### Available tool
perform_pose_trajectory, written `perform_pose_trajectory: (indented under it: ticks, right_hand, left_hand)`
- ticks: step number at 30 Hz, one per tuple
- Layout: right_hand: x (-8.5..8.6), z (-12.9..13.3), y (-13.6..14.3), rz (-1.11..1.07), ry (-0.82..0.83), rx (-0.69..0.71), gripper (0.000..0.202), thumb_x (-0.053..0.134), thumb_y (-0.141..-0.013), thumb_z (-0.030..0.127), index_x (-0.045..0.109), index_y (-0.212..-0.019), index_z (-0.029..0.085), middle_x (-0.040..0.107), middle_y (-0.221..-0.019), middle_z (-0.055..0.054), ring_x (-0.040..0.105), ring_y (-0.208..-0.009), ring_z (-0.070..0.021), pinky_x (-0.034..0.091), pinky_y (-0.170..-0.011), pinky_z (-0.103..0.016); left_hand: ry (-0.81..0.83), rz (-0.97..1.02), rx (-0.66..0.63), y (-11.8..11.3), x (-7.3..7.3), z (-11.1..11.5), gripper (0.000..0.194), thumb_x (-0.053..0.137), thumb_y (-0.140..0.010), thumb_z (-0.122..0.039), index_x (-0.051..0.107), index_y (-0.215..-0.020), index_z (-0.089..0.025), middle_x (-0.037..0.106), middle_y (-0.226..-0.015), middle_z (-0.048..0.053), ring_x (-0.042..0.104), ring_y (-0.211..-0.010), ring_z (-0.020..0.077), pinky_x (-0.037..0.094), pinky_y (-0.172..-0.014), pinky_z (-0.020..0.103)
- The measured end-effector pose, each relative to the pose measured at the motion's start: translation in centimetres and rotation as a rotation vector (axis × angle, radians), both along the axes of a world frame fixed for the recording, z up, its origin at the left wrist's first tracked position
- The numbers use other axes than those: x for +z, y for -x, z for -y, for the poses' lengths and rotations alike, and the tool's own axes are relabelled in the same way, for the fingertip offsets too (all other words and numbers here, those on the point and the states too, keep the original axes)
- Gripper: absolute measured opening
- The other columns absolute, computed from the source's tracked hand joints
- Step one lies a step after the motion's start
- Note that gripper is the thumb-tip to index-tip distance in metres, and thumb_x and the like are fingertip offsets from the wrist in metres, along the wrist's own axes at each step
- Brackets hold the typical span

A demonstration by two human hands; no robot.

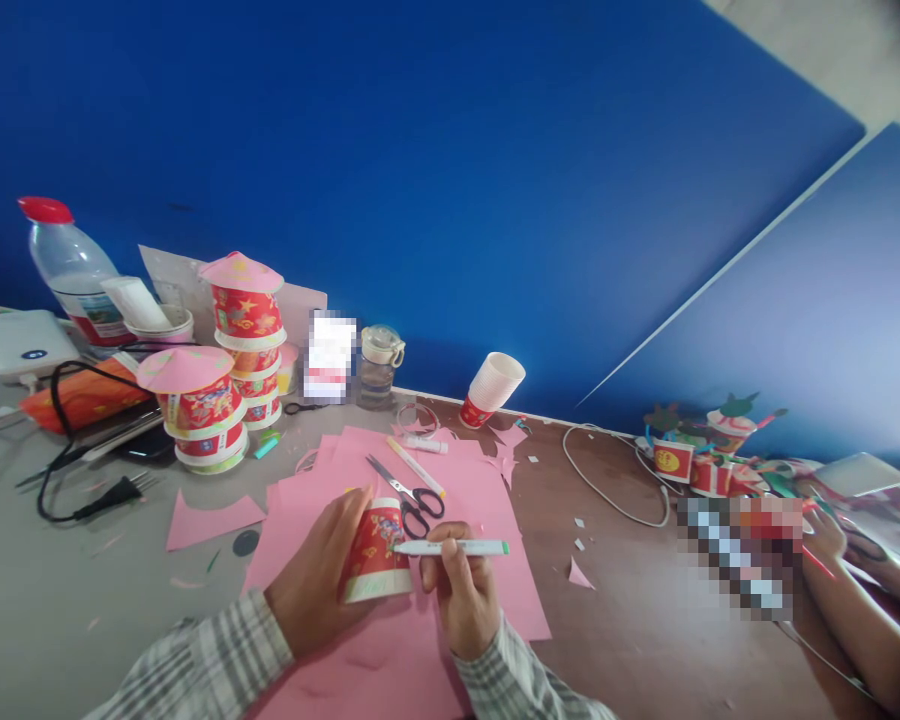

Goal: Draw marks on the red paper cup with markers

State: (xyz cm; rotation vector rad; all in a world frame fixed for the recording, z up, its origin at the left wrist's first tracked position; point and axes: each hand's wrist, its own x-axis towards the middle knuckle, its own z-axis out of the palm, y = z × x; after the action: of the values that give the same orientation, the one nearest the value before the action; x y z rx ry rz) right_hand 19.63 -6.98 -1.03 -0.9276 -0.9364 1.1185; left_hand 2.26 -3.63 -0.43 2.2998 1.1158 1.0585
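Note:
My left hand (pixel 322 565) is wrapped round a red paper cup (pixel 377 552) with a printed pattern and a pale green-marked rim, lying tilted over pink paper sheets (pixel 495 590). In my right hand (pixel 461 590) is a white marker (pixel 457 548) with a green end, pinched between thumb and fingers, its left tip at the cup's side. Black-handled scissors (pixel 412 505) lie open on the pink paper just beyond the cup. A yellow-tipped marker (pixel 416 467) and a capped white marker (pixel 426 444) rest behind them.
Stacked-cup towers with pink cone roofs (pixel 240 272) stand at left, near a bottle (pixel 79 270), a plug (pixel 112 497) and cables. Behind are a lidded jar (pixel 379 370) and stacked cups (pixel 493 388). Another person's hand (pixel 825 530) is at right.

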Motion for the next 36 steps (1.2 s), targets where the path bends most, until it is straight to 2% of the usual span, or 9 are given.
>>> perform_pose_trajectory:
  ticks: [6,15,25,32,36]
  right_hand:
    - [0.61,0.15,0.12,-0.081,0.041,0.041,0.026,0.057,-0.073,0.043,0.063,-0.070,0.018,0.049,-0.034,0.005,0.039,-0.030,-0.0106,0.032,-0.033,-0.019]
    - [0.29,-0.67,0.13,-0.142,0.049,-0.146,0.028,0.057,-0.071,0.045,0.061,-0.064,0.018,0.041,-0.032,0.009,0.033,-0.029,-0.0084,0.029,-0.032,-0.016]
    - [-0.18,-0.57,0.08,-0.056,0.032,-0.127,0.028,0.053,-0.075,0.044,0.061,-0.072,0.017,0.045,-0.033,0.008,0.034,-0.031,-0.0092,0.029,-0.034,-0.017]
    - [-0.29,-0.69,-0.02,-0.039,0.030,-0.148,0.027,0.051,-0.077,0.043,0.060,-0.073,0.018,0.045,-0.034,0.009,0.040,-0.033,-0.0108,0.039,-0.042,-0.021]
    - [-0.23,-0.58,0.06,-0.076,0.030,-0.134,0.026,0.053,-0.076,0.042,0.060,-0.068,0.018,0.043,-0.033,0.009,0.034,-0.031,-0.0088,0.039,-0.041,-0.021]
  left_hand:
    - [-0.019,0.004,0.009,-0.12,0.27,0.02,0.099,0.068,-0.054,-0.054,0.010,-0.127,-0.020,0.040,-0.119,0.012,0.038,-0.109,0.0295,0.042,-0.088,0.046]
    - [-0.023,-0.012,0.004,0.05,-0.01,0.01,0.097,0.067,-0.057,-0.053,0.009,-0.127,-0.021,0.038,-0.122,0.011,0.036,-0.111,0.0292,0.041,-0.089,0.046]
    - [-0.016,-0.009,-0.002,0.05,0.01,-0.02,0.096,0.066,-0.058,-0.053,0.008,-0.127,-0.020,0.037,-0.122,0.011,0.035,-0.111,0.0287,0.040,-0.089,0.047]
    - [-0.047,-0.015,0.004,0.02,0.13,0.04,0.094,0.064,-0.059,-0.052,0.009,-0.127,-0.018,0.038,-0.121,0.013,0.035,-0.111,0.0284,0.041,-0.089,0.046]
    - [-0.041,-0.024,0.010,0.06,0.04,0.00,0.096,0.066,-0.058,-0.053,0.009,-0.127,-0.019,0.039,-0.121,0.012,0.036,-0.111,0.0287,0.041,-0.089,0.046]
